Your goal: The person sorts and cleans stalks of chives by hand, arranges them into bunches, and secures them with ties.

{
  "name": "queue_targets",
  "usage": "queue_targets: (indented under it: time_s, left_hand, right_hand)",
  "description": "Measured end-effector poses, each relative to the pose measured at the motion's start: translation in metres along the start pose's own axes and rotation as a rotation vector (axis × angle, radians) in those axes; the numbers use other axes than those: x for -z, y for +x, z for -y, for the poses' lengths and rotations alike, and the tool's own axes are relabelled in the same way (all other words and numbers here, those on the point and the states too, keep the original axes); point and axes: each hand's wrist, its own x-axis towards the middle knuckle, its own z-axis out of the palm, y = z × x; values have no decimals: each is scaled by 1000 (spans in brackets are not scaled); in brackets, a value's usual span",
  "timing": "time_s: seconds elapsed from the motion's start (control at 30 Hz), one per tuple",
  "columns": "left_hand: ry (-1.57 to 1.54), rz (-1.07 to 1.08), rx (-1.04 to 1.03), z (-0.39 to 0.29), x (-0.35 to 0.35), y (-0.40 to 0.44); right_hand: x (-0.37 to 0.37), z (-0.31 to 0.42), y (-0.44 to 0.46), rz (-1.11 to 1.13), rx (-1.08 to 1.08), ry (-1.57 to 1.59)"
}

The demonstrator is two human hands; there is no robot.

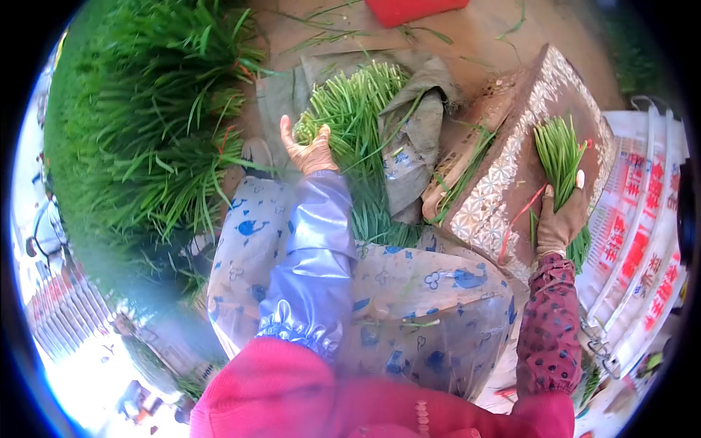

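Observation:
A thick heap of long green stalks that look like garlic chives [358,109] lies on a grey-green cloth [423,131], cut ends away from me. My left hand [310,152], gloved, is at the heap's left edge with thumb and fingers spread. It holds nothing that I can see. My right hand [562,219], also gloved, is closed around a small chive bunch [558,153] over a brown board with a patterned border [504,175]. A red tie [586,144] shows near the bunch's cut ends. A loose red strip [522,212] lies on the board beside that hand.
Large piles of chives [161,95] with red ties stand on the left. A patterned plastic apron [431,281] covers my lap. White bags with red print [631,226] are at the right. A red object [416,10] sits at the top edge.

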Motion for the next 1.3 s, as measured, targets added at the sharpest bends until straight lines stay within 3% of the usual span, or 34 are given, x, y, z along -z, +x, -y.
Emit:
queue_targets:
  time_s: [0.17,0.2,0.23,0.3,0.33,0.4,0.47,0.53,0.63,0.7,0.8,0.9,0.97,1.03,1.13,1.17,1.23,1.3]
  left_hand:
    - [-32,-27,24,-4,14,3]
    - [-56,-14,41,2,17,6]
    - [-74,-29,54,-2,15,5]
    - [-167,-63,150,-7,13,4]
    - [-149,-59,145,-1,14,9]
    - [-173,-76,142,4,17,12]
    - [-196,-77,122,10,17,11]
    - [-207,-87,137,4,14,7]
    - [-236,-96,127,0,11,6]
    - [-251,-98,116,4,11,5]
    - [-272,-91,100,11,10,4]
    - [-258,-57,97,14,9,1]
    - [-220,-59,62,18,6,0]
    - [-407,-66,185,13,5,-2]
    - [-390,-64,179,15,4,-3]
    - [-404,-64,160,16,3,-2]
    - [-380,-72,213,16,4,0]
    - [-334,-60,108,21,3,-1]
  right_hand:
    - [6,-8,4,93,5,71]
    - [34,5,22,453,-120,141]
    - [43,-2,27,446,-103,122]
    - [59,-24,39,453,217,-209]
    - [105,38,66,803,-26,-253]
    - [111,41,79,567,344,-80]
    - [120,136,89,589,390,253]
    - [87,207,84,852,240,881]
    - [-1,288,68,1040,455,872]
    - [-61,334,55,1161,411,911]
    - [-132,382,45,1074,440,727]
    - [-168,401,44,983,430,618]
    - [-175,406,48,1069,515,518]
    - [-173,407,51,1152,550,535]
    - [-178,402,61,1103,880,546]
    - [-177,399,63,1107,879,546]
    - [-160,398,67,1335,814,544]
    - [-170,385,63,1431,788,604]
